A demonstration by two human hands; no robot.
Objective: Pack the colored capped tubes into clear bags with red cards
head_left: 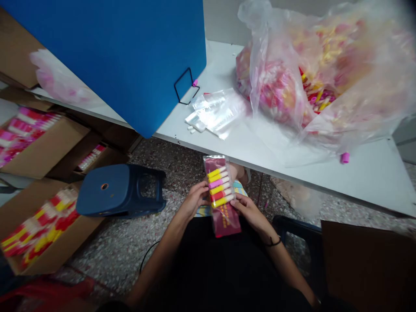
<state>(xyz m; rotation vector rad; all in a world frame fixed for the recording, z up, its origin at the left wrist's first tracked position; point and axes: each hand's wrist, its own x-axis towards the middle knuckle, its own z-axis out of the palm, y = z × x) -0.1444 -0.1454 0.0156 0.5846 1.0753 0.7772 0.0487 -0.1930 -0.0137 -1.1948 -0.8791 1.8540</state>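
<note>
A clear plastic packet (222,186) with a dark red card lies upright between my hands, above my lap. Inside it several short sticks, half yellow, pink or red and half whitish, are stacked crosswise in a column. My left hand (194,200) grips the packet's left edge beside the sticks. On the opposite edge, lower down, my right hand (248,210) pinches the packet near the bottom yellow stick. Yellow print shows on the card's lower part. Some fingertips are hidden behind the packet.
On the white table (260,147) lie flat clear bags (221,110) and a large plastic bag (279,91) of coloured pieces. A blue board (130,56) stands at left. A blue stool (107,190) and cardboard boxes (55,247) of packets occupy the left floor.
</note>
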